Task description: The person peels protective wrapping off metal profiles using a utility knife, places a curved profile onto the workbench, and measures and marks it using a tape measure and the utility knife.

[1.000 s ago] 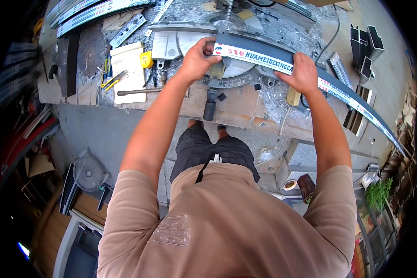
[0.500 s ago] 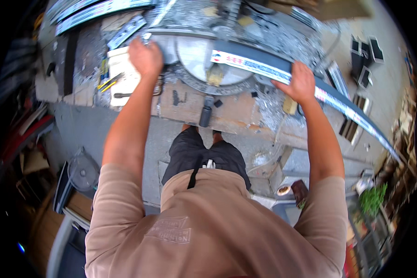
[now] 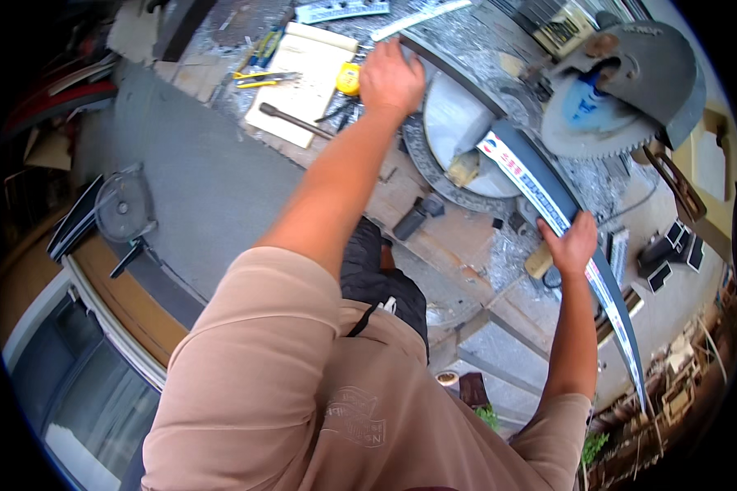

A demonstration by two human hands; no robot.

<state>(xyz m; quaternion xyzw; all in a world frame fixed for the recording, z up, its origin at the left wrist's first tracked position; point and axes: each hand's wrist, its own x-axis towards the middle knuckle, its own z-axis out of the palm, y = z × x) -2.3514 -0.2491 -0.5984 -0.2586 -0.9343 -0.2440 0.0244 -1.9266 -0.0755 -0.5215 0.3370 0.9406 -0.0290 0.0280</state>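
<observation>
A long dark grey metal profile (image 3: 549,176) with a printed film strip along its side lies across the round base (image 3: 454,123) of a miter saw and runs off to the lower right. My right hand (image 3: 571,243) is closed around the profile, thumb on the near side. At the left end of the saw's fence (image 3: 458,67), my left hand (image 3: 391,79) has its fingers curled over the metal edge. Beside it sits a yellow tape measure (image 3: 348,79). The toothed saw blade (image 3: 606,114) is raised under its grey guard (image 3: 659,74), right of the fence.
On the bench, a pale notebook (image 3: 299,69) carries a yellow cutter (image 3: 266,79) and a long-handled socket wrench (image 3: 295,119). Metal shavings cover the bench around the saw. Short dark profile pieces (image 3: 671,255) lie at the right. A round fan (image 3: 124,206) stands lower left.
The view has turned and shifted, bringing the raised blade and tape measure into sight. My right hand still grips the profile; my left hand remains at the fence end.
</observation>
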